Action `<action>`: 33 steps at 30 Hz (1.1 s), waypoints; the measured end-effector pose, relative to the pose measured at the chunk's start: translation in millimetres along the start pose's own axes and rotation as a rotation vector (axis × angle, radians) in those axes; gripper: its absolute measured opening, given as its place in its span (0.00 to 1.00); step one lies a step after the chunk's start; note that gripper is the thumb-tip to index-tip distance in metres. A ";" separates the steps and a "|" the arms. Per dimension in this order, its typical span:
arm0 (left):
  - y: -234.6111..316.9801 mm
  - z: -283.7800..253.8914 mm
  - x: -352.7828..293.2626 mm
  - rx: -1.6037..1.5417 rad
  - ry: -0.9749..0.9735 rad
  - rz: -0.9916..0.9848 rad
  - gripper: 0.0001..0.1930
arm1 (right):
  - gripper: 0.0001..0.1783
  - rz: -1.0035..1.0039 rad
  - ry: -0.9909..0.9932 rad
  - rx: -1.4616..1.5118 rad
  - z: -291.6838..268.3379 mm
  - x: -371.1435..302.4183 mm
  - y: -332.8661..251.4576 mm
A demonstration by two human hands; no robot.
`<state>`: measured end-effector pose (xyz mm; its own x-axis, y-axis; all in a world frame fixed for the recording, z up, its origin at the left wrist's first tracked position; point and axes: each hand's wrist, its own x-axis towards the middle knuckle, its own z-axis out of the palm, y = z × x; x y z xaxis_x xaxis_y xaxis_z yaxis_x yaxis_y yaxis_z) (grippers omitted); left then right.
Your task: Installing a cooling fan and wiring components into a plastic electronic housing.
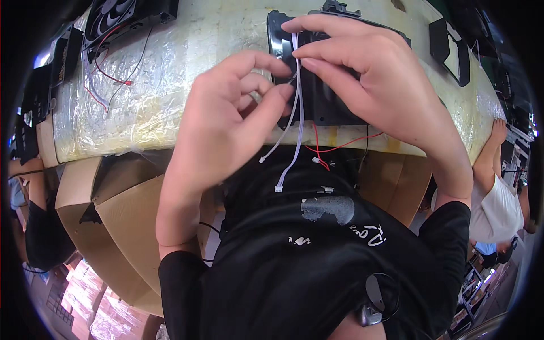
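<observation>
1. The white cables [301, 122] are pinched by the right hand [371, 71], whose thumb and index fingertips are brought together on them; another of its fingers is stretched out above, near the upper end of the cables.
2. The left hand [218, 113] is held just beside the cables, with its fingers curled and its thumb and index fingertip slightly apart; whether a thin wire is gripped there cannot be told.
3. The cables are draped over the black unit [326, 103] and its near edge, and two white connectors are seen at their lower ends, in front of the black shirt [272, 243].
4. Red wires [317, 137] are hung from the near side of the unit, to the right of the cables.
5. The unit is set on a film-wrapped table [164, 113].
6. A black fan assembly [122, 20] is placed at the table's far left, and a black frame [450, 54] at the right.
7. A cardboard box [116, 226] is seen below the table's left side.
</observation>
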<state>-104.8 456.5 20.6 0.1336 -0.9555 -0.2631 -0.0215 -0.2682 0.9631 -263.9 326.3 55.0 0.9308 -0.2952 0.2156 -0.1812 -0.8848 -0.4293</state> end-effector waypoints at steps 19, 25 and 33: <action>-31.6 8.6 12.7 -0.512 0.079 0.125 0.13 | 0.06 0.104 -0.113 0.246 -4.5 6.0 5.5; -31.5 6.1 15.8 -0.540 0.053 0.093 0.16 | 0.07 0.103 -0.117 0.272 -4.6 6.2 8.2; -32.9 4.6 17.2 -0.567 0.032 0.070 0.16 | 0.07 0.095 -0.111 0.264 -4.8 6.6 8.4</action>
<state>-106.3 448.3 -15.8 0.1811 -0.9621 -0.2038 0.5020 -0.0877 0.8604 -260.8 315.2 57.0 0.9454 -0.3178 0.0727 -0.1937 -0.7268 -0.6590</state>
